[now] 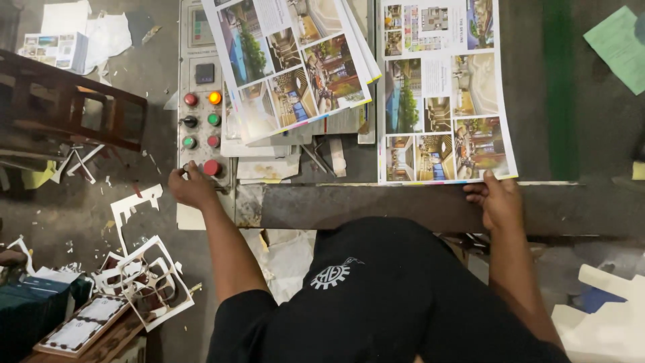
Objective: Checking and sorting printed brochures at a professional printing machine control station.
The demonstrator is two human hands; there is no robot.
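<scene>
The panel (201,101) stands upright at the left end of the bench (403,205), its buttons (201,121) in two columns. The left hand (191,185) rests at the panel's bottom edge, beside the lowest button. Right of the panel a stack of sheets (295,64) lies tilted, partly over the panel and over scraps (269,165) beneath it. Further right a single sheet (443,91) lies flat, its near edge at the bench's front rim, where the right hand (497,198) presses its near right corner. On the floor, left of the panel, stands a stool (74,101); offcuts (148,269) lie nearer, beside the person's left arm.
</scene>
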